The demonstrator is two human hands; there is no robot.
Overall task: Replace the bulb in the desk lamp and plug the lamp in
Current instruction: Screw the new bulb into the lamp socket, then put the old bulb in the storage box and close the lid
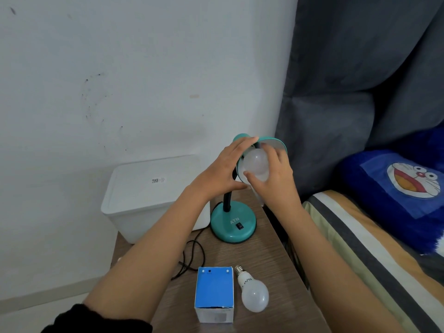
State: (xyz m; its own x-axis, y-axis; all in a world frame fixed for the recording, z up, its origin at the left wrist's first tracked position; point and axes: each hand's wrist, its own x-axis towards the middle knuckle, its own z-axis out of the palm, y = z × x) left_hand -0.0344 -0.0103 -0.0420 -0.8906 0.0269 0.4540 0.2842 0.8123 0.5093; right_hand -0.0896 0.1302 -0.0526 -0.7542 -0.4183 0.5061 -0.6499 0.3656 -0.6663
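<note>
My left hand gripped the teal lamp shade; my right hand clasped the frosted bulb in it. Spare bulb lay beside blue box.

Soft, even, cool daylight, faint shadows, mostly sharp focus, wide-angle bending at the edges.

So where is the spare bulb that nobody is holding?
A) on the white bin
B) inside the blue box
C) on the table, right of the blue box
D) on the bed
C: the loose bulb lies on its side on the wooden table, just right of the blue box.
</note>
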